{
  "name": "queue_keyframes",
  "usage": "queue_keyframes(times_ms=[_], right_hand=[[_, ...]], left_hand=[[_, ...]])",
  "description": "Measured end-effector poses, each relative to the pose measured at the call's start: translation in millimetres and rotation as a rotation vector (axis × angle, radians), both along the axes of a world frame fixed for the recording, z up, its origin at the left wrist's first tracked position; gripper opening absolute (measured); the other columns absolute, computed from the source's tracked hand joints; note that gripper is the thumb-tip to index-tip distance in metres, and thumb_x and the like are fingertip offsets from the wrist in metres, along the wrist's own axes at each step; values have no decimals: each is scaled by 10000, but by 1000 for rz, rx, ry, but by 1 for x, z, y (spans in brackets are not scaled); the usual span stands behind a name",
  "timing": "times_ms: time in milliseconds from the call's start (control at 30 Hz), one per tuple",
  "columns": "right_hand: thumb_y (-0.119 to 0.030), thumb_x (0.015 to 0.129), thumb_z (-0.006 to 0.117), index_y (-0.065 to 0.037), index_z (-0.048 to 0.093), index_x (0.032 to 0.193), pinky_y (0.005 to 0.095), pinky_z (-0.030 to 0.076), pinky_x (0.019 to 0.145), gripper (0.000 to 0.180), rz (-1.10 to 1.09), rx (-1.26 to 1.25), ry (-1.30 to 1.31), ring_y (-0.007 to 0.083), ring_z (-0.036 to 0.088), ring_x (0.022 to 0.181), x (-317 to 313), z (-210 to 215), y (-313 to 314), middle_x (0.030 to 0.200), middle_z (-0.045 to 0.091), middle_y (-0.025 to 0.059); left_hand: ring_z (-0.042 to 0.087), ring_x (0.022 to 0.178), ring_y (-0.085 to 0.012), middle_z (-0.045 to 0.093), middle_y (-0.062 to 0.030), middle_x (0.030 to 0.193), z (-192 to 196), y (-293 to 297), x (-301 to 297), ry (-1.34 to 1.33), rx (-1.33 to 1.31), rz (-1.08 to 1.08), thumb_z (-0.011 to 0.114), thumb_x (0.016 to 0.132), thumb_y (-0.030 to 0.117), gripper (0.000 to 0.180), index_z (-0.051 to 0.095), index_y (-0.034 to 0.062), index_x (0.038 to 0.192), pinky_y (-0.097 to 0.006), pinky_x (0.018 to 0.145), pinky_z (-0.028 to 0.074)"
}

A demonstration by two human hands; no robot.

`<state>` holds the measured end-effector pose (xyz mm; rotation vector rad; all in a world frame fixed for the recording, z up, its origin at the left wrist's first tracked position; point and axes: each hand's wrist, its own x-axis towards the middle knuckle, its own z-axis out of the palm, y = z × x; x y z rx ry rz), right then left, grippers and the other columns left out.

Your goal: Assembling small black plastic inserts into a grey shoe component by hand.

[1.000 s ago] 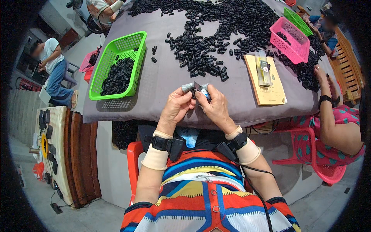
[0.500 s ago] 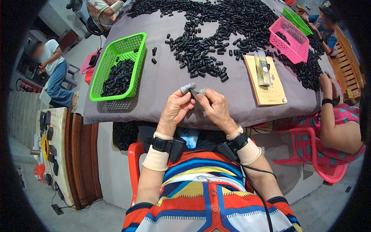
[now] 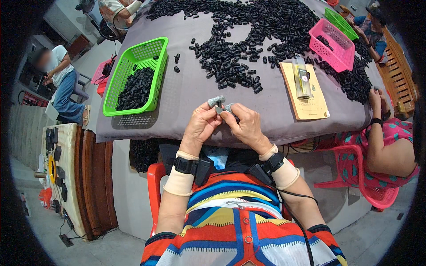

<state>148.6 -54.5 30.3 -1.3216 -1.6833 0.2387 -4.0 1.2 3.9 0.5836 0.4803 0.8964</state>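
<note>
Just past the near table edge, my left hand point(image 3: 202, 124) pinches a small dark part point(image 3: 218, 109) between thumb and forefinger. Its exact shape is mostly covered by the fingertips. My right hand point(image 3: 248, 126) meets it from the right, thumb and forefinger closed against the same spot; whatever it grips is too small to make out. Grey finger cots cover both forefingers. Beyond the hands lies a spread of short black cylindrical parts point(image 3: 235, 73). To the left, a green basket point(image 3: 162, 66) holds a heap of similar black pieces.
A yellowish notepad point(image 3: 310, 108) carries a clear plastic case point(image 3: 303, 84) on the right. Behind it are a pink basket point(image 3: 341, 57) and another green basket point(image 3: 339, 22). Co-workers sit right, far right and far left. Grey cloth point(image 3: 177, 95) covers the table.
My right hand has shifted slightly left, its fingertips now up against those of my left hand. A thin dark piece visible between the hands earlier is now mostly covered.
</note>
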Motion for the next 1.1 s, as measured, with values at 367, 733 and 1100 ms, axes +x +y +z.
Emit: queue_keyframes(times_ms=[367,733,1100], right_hand=[[-259,838,614,-60,531,711,389,407,468,250,-13,-23,7,303,563,557,-1,4,-1,659,541,95],[-282,847,602,-65,548,705,396,413,468,265,-23,-40,-5,309,573,567,-3,0,2,669,560,98],[-290,842,606,-71,546,694,401,422,474,271,-32,-38,-17,311,577,570,-4,1,3,659,564,98]], left_hand=[[591,765,-107,629,-53,925,-3,3,-3,-63,7,-70,573,868,55,240,575,26,1106,-214,619,486],[568,695,-100,626,-62,896,0,2,-1,-49,-1,-56,542,885,44,207,583,19,1086,-217,609,474],[578,722,-114,630,-61,903,1,4,-2,-32,1,-68,560,878,46,188,591,17,1062,-223,607,467]])
